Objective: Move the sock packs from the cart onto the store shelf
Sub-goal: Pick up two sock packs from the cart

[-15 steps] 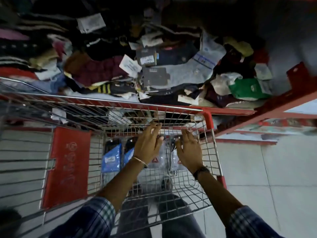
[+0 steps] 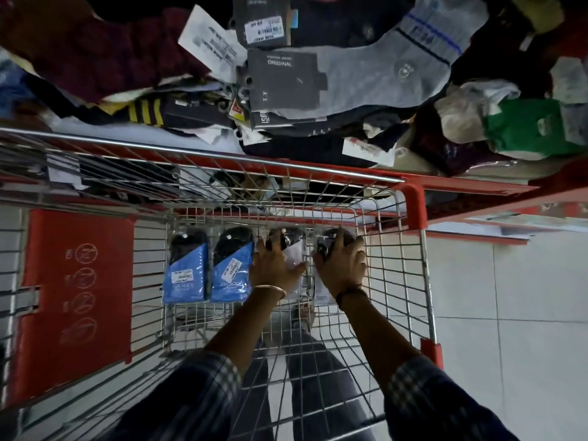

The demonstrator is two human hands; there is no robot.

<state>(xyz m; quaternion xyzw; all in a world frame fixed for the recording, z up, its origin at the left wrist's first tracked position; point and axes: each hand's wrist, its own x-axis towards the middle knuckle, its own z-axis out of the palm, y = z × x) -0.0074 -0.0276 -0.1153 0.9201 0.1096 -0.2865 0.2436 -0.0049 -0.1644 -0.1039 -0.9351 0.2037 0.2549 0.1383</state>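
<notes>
Four sock packs lie side by side on the floor of the wire cart (image 2: 394, 281). Two have blue labels: one blue pack (image 2: 185, 275) at the left and a second blue pack (image 2: 231, 272) beside it. My left hand (image 2: 274, 265) lies on a white-labelled pack (image 2: 294, 253), fingers curled over its dark top. My right hand (image 2: 342, 265) clasps the rightmost white-labelled pack (image 2: 322, 294) the same way. Both packs still rest on the cart floor. The store shelf (image 2: 477, 186) with its red edge stands just beyond the cart, heaped with socks.
The shelf pile holds a grey sock pair (image 2: 381, 68), dark carded packs (image 2: 283, 81), a green pack (image 2: 528, 128) and maroon cloth. A red child-seat flap (image 2: 76, 281) hangs on the cart's left. Pale floor tiles (image 2: 509, 313) lie to the right.
Both hands have dropped from the cart's far rim down onto the two right-hand packs and closed on them. The view has moved closer to the cart and shelf.
</notes>
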